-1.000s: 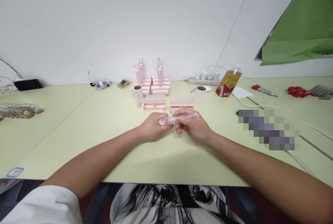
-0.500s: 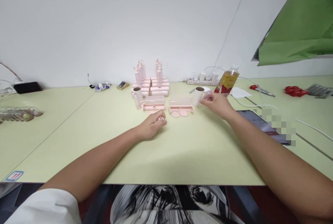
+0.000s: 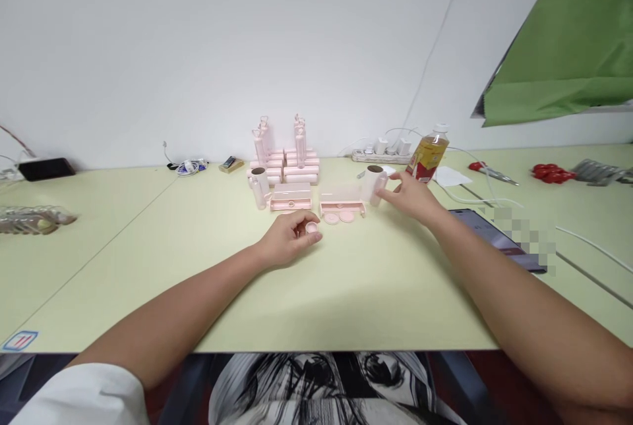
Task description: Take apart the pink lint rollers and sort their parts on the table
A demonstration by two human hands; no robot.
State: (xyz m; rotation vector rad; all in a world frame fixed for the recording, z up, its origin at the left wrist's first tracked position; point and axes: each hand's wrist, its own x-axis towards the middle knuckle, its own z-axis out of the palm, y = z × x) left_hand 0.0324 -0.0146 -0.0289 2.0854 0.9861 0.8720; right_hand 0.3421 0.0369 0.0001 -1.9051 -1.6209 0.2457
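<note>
1. While the left hand (image 3: pixel 289 238) is drawn up near the middle of the table (image 3: pixel 346 306), the head view shows its thumb and index finger narrowed around a small pale-pink cap (image 3: pixel 311 228). Its other fingers curl behind, partly hidden.

2. In the same view, the right hand (image 3: pixel 413 199) reaches forward to a clear tube (image 3: pixel 379 192), which stands roughly upright just beside a white roll (image 3: pixel 368 182). Thumb and fingertips touch the tube's right side with little space between them; whether they grip it or merely rest there cannot be told.

3. As for progress, cap and tube are apart, one at each hand, so that pair looks unjoined. A second clear tube (image 3: pixel 258 196) stands at the left, near another white roll (image 3: pixel 260 176), with no hand on it.

4. Two pink cases, a left case (image 3: pixel 291 204) and a right case (image 3: pixel 342 209), lie side by side with their lids up, which suggests neither is complete. Two pink discs (image 3: pixel 339 217) lie loose in front of the right one.

5. Farther back, pink cylinders (image 3: pixel 301 176) lie stacked in rows, with loop-topped tubes (image 3: pixel 300 145) standing on or among them. From their orderly arrangement, these could be finished pieces, though the view is too small to confirm it.
</note>
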